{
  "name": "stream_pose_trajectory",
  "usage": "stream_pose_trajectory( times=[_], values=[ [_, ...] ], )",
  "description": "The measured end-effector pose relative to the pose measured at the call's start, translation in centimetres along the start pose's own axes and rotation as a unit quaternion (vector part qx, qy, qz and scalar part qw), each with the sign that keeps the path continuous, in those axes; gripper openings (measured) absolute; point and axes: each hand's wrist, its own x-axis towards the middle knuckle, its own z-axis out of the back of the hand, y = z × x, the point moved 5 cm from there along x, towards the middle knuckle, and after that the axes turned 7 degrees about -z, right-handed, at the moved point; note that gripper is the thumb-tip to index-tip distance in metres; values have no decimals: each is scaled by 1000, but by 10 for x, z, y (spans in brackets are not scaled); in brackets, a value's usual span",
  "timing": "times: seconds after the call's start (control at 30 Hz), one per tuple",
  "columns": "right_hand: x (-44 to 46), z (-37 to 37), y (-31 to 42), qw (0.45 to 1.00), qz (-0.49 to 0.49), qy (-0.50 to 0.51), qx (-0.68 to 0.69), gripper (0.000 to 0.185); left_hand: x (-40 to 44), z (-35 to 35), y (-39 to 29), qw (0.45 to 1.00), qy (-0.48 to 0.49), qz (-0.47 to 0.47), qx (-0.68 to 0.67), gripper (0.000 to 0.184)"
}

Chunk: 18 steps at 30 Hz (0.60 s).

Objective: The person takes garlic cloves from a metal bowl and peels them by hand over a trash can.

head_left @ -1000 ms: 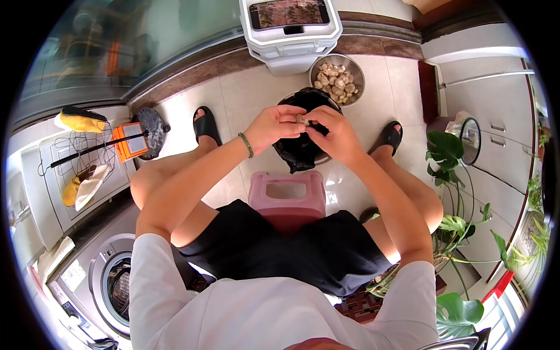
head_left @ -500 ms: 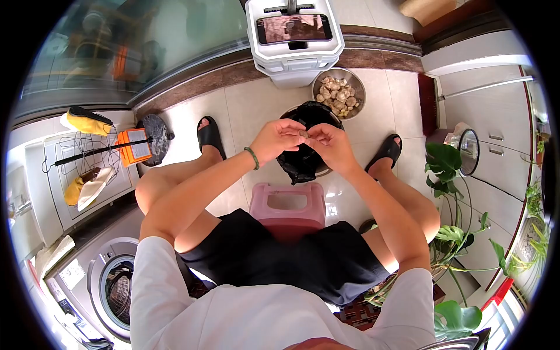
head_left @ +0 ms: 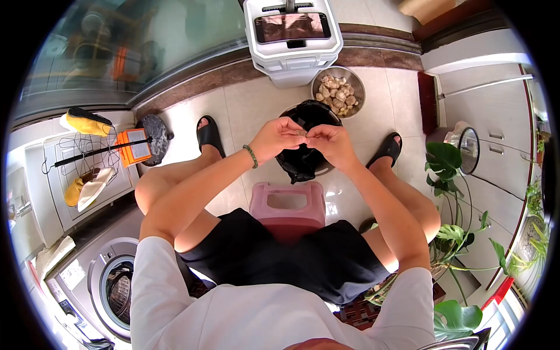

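Fingertips meet above a bin lined with a black plastic bag (head_left: 298, 169), pinching a small garlic clove (head_left: 302, 133) between them. My left hand (head_left: 281, 139), with a green bead bracelet at its wrist, is closed on the clove from the left. From the right, my right hand (head_left: 328, 143) grips it too with thumb and fingers. The clove is mostly hidden by the fingertips. Just beyond the bin, a metal bowl (head_left: 361, 87) holds several garlic bulbs (head_left: 336, 93).
A pink stool (head_left: 315, 207) stands between my legs, nearer than the bin. Behind the bin is a white box (head_left: 291, 61) with a phone (head_left: 293, 27) on top. Leafy plants (head_left: 443, 163) are at the right, a wire rack (head_left: 87, 146) and a washing machine (head_left: 111, 286) at the left.
My fingertips have shifted slightly around the garlic clove, which is more covered now. Both hands stay above the bin, and the bowl is in the same place.
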Motion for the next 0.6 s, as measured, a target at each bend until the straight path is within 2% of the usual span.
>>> stream_pose_trajectory(
  times=[0.17,0.27,0.33,0.47,0.53,0.6],
  values=[
    [3,3,0,999,6,-37,14,5,1,3,-1,1000,-11,5,1,30],
    [2,6,1,998,12,-64,2,6,3,3,-3,999,-11,-36,2,37],
    [-1,5,10,983,63,-111,-134,10,4,-1,-7,997,4,-79,4,44],
    [-3,-3,15,990,89,-93,-59,14,0,-5,-8,996,-18,-83,11,45],
    [-5,-7,17,996,58,-51,-53,15,0,-5,-9,993,-2,-92,80,41],
    [0,-4,10,997,54,-46,-43,16,-1,-6,-9,991,-1,-109,83,41]
  ],
)
